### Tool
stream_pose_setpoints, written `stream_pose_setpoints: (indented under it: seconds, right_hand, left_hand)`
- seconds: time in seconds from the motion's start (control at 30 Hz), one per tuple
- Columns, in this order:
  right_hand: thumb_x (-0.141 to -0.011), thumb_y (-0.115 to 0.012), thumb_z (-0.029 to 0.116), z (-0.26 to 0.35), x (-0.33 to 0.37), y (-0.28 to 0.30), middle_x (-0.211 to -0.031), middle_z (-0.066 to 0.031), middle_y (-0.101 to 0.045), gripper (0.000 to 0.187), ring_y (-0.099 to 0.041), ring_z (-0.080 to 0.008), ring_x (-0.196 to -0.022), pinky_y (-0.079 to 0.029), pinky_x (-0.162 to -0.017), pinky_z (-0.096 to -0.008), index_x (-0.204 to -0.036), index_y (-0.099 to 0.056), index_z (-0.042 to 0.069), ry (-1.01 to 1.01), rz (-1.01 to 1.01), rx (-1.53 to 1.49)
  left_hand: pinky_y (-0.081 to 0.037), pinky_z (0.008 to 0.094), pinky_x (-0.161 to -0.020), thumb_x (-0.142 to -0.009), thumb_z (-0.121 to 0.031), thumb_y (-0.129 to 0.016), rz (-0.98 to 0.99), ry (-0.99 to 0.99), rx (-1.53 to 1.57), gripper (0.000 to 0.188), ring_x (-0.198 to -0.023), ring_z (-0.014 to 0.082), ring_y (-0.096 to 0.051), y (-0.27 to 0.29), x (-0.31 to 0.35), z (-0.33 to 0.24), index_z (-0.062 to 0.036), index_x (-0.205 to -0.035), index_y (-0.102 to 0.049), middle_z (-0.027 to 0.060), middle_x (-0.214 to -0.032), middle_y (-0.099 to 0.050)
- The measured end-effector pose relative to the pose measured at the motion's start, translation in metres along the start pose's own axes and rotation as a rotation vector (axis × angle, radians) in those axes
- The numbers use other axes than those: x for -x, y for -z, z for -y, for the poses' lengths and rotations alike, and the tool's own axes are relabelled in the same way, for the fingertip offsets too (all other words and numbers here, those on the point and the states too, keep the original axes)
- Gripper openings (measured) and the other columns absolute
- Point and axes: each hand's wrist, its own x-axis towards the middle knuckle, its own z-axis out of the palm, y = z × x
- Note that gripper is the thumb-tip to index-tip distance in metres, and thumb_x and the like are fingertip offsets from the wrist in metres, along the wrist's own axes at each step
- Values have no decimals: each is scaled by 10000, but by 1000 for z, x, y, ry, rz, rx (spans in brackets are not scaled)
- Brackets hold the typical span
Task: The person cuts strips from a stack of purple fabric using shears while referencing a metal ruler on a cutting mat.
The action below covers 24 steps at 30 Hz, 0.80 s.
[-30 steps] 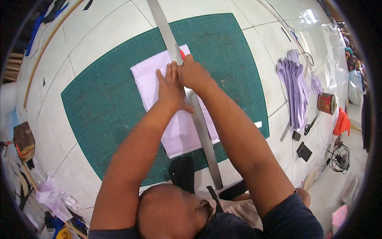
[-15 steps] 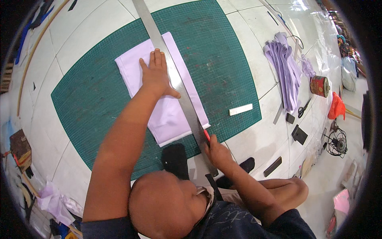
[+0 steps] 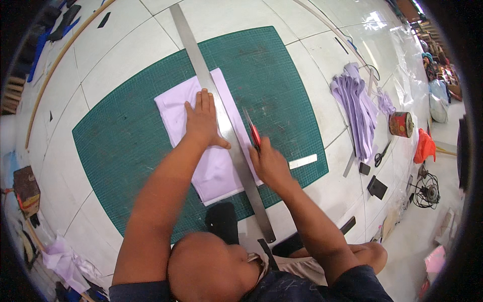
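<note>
Folded lilac fabric lies on the green cutting mat. Across it runs a long metal ruler, leaving a narrow lilac strip on its right side. My left hand presses flat on the fabric against the ruler's left edge, fingers stretched out and the thumb on the metal. To the right of the strip, my right hand is closed around a red utility knife. The knife's blade points away from me, over the mat beside the fabric. Whether the blade touches anything I cannot tell.
A small white bar rests on the mat's right part. Further right on the tiled floor are a bundle of lilac strips, a tin can, black scissors and dark blocks. My sock-covered foot is at the near edge.
My right hand with the knife has moved away from the ruler's near end, up along the strip's right side. The left hand keeps its place on the fabric. The whole view has shifted slightly.
</note>
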Motion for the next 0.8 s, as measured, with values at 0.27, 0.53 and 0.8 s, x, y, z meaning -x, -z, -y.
stream_pose_setpoints:
  seconds: [0.27, 0.53, 0.8]
  right_hand:
    - [-1015, -447, 427, 87, -127, -23, -932, -317, -671, 436, -652, -513, -897, -499, -807, -588, -1079, -429, -4, 68, -17, -60]
    - [-1010, -447, 449, 88, -141, -37, -991, -325, -671, 485, -664, -494, -956, -509, -854, -565, -1096, -449, -28, 33, -25, -42]
    - [-975, -519, 361, 82, -151, -20, -1026, -326, -667, 419, -663, -488, -979, -511, -866, -558, -1107, -465, -33, 62, 65, -30]
  left_hand:
    - [-214, 691, -1125, -440, -779, -827, 34, -4, -10, 1541, -1543, 357, -54, -2, 3, 0, 2, -1578, -140, 219, -1651, -70]
    - [-213, 692, -1113, -452, -803, -802, 43, -16, 10, 1544, -1541, 368, -41, -5, 3, 4, 3, -1580, -121, 224, -1649, -78]
    - [-232, 686, -1107, -445, -782, -819, 49, -18, -10, 1562, -1543, 364, -50, -2, 0, -1, 15, -1581, -102, 232, -1650, -78]
